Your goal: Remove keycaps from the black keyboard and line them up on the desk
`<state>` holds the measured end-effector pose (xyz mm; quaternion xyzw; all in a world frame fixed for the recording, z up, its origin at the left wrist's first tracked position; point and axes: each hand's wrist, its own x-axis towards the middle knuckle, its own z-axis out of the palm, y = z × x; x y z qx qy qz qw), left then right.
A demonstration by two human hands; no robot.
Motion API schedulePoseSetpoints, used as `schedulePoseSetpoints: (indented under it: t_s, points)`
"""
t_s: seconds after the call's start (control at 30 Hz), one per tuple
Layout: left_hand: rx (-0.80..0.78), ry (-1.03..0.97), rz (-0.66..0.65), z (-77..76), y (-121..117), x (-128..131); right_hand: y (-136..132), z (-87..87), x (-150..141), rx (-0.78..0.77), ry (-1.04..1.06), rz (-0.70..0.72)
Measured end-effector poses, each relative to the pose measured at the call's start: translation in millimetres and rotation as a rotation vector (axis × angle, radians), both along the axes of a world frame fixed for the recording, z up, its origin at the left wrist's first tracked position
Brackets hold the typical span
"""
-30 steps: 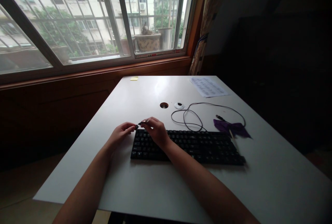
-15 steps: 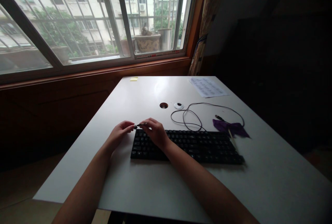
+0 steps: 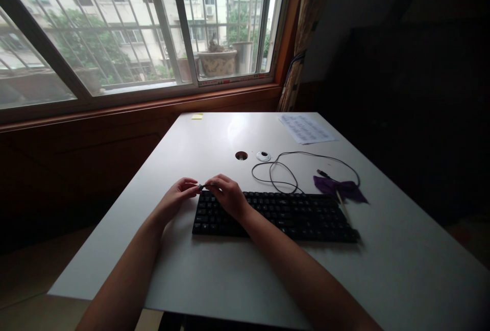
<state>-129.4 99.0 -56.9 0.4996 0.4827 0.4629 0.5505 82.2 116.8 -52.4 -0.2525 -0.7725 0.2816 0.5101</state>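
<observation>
Pinching a small dark piece (image 3: 199, 187) in its fingertips, the left hand (image 3: 177, 195) is working just left of the frame's centre. The right hand (image 3: 228, 193) is gripping a slim dark object (image 3: 207, 185) whose end is meeting or nearly meeting the piece; I cannot tell which. The black keyboard (image 3: 285, 216) is lying across the lower middle, and a purple cloth (image 3: 323, 184) is lying at centre right.

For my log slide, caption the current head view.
Left hand pinches a small dark piece, right hand a slender item, near a black keyboard's far-left corner on a white table.
</observation>
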Motion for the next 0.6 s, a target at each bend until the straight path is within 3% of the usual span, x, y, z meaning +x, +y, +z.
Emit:
schedulePoseSetpoints:
  t_s: [0.6]
  points:
    - [-0.101,-0.034,0.033,4.7,-0.7,-3.3,-1.2,0.1,-0.4,0.024,-0.015,0.0]
